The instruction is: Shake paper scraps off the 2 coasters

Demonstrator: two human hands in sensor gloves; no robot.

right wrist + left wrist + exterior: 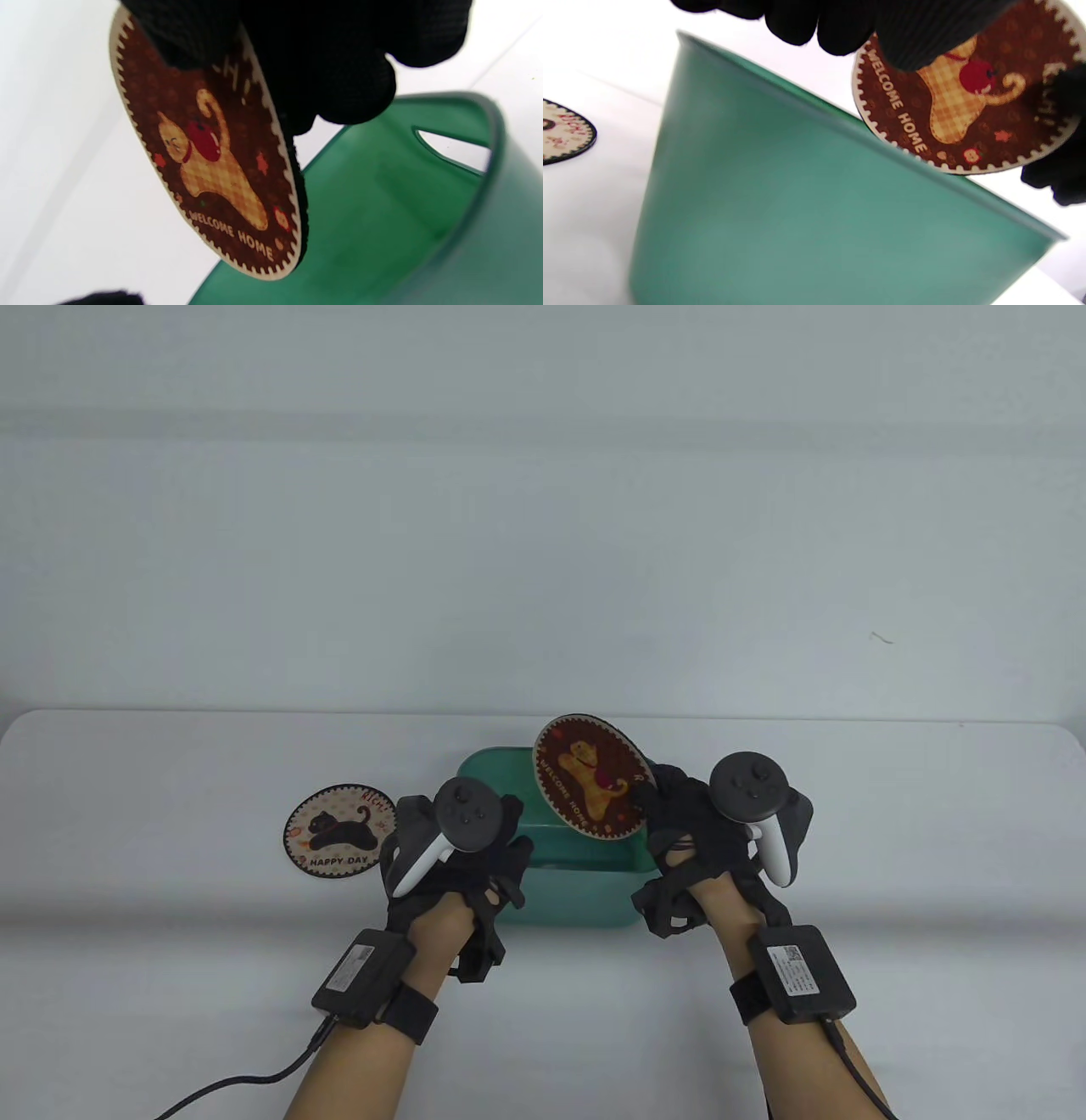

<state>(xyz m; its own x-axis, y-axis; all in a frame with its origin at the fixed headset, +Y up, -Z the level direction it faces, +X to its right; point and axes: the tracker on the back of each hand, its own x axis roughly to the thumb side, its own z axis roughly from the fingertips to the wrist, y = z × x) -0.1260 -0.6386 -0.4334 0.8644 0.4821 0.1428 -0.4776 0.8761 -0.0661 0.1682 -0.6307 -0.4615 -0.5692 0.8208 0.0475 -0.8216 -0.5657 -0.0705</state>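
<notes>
Two gloved hands work over a green bin (577, 891); the right hand (679, 836) pinches the brown coaster (585, 785), tilted above it; the left hand (462, 857) rests relaxed at its rim; the cream coaster (338, 831) lies flat just left.

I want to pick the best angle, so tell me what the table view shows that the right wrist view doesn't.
Only the table view shows the black-cat coaster flat on the table, the left hand at the green bin's rim and both trackers. Only the right wrist view shows the handle slot in the bin's wall. Both show the right hand pinching the brown coaster tilted above the green bin.
</notes>
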